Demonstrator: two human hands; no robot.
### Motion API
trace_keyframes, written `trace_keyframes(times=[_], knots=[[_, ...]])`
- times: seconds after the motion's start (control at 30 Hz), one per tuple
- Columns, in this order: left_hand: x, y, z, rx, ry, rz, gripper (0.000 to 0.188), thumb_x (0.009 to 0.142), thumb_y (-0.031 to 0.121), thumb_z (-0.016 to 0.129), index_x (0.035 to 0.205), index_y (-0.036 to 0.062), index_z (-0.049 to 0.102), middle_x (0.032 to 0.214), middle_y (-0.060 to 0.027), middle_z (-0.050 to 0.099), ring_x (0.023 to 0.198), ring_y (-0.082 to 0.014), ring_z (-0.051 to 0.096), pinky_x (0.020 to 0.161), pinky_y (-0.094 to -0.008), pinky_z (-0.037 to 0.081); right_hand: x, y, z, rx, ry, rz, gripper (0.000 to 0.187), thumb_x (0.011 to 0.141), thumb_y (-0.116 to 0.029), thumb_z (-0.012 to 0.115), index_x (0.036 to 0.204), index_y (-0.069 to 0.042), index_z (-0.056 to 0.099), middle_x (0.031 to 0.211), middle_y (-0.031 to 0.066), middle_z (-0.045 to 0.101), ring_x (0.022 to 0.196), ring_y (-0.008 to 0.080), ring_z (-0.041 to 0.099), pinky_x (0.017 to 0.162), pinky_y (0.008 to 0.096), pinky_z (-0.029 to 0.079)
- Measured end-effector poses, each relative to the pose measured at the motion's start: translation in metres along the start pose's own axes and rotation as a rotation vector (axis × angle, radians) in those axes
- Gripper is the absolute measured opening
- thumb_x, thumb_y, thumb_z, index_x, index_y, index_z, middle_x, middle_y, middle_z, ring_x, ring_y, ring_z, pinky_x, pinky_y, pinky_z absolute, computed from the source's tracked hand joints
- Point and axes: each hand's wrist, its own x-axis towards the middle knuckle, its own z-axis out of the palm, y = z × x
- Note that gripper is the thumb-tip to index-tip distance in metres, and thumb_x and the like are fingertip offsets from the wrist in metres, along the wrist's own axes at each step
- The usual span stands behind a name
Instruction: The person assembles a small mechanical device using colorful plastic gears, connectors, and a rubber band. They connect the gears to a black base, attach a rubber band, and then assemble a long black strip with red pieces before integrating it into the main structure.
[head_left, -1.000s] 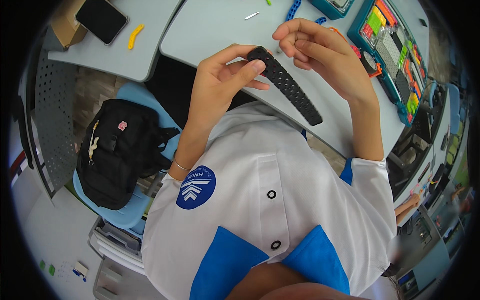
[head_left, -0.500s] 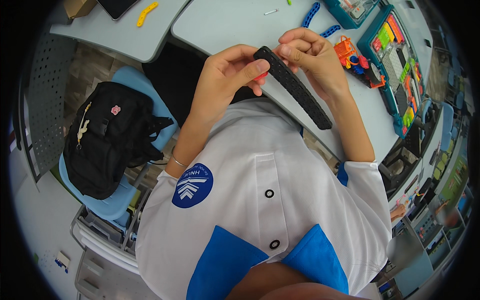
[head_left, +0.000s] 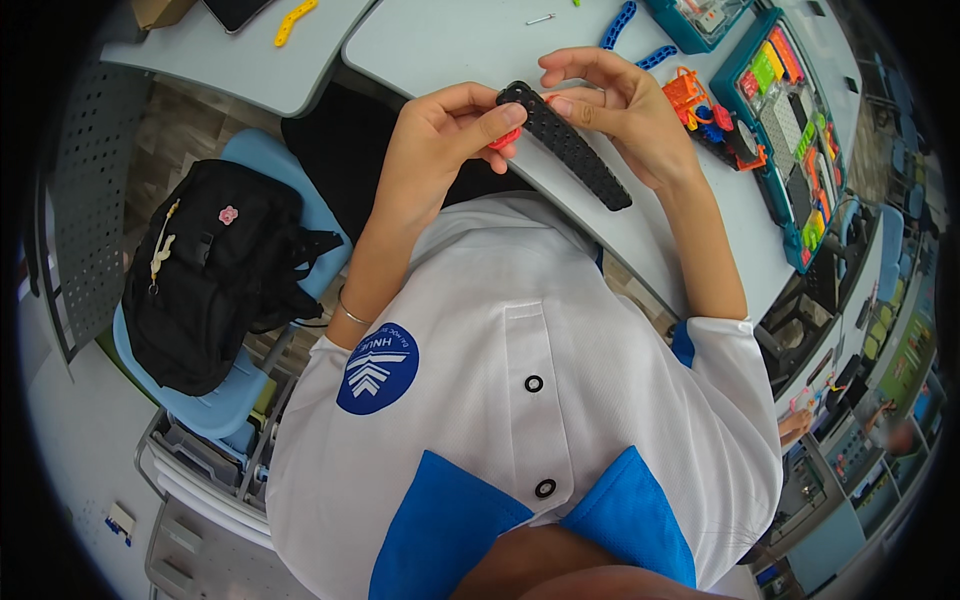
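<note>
A long black building-kit plate (head_left: 578, 152), full of holes, slants over the near edge of the table. My left hand (head_left: 440, 140) pinches its upper end, and a red plastic piece (head_left: 504, 140) shows beneath the thumb, partly covered by the fingers. On the plate's other side, the thumb and forefinger of my right hand (head_left: 635, 115) close at its edge around a small red part (head_left: 551, 98), mostly hidden. The other fingers of that hand are loosely bent.
A teal kit case (head_left: 800, 235) with coloured parts stands at the right. Beside it lie an orange-and-blue assembly (head_left: 700, 108) and blue curved beams (head_left: 655, 57). A yellow beam (head_left: 294, 22) is on the left table. A black backpack (head_left: 215, 280) rests on a blue chair (head_left: 245, 385).
The black plate has shifted up and left, its lower end swinging up away from my body. My right fingers have moved slightly toward its upper end, and a small red part now shows there.
</note>
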Motion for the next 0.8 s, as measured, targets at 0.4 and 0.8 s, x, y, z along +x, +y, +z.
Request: trace_keyframes(times=[0.4,0.8], knots=[[-0.004,-0.008,0.012,-0.111,-0.063,-0.035,0.023,0.095,0.019,0.073,0.096,-0.0038,0.07,0.081,-0.0063,0.067,0.068,-0.0103,0.064,0.059,-0.0226,0.054,-0.004,0.004,-0.009,0.12,-0.074,0.106,0.034,0.088,-0.007,0.076,0.12,0.001,0.069,0.101,0.0112,0.075,0.094,0.016,0.071,0.088,0.0281,0.055],[-0.007,-0.006,0.019,-0.082,-0.012,-0.036,0.023,0.095,0.019,0.073,0.098,-0.004,0.07,0.082,-0.0067,0.068,0.068,-0.0104,0.065,0.062,-0.0235,0.057,-0.012,0.015,-0.007,0.343,-0.029,0.16,0.028,0.09,-0.007,0.074,0.115,0.002,0.064,0.106,0.0121,0.072,0.096,0.0166,0.07,0.091,0.0289,0.056]])
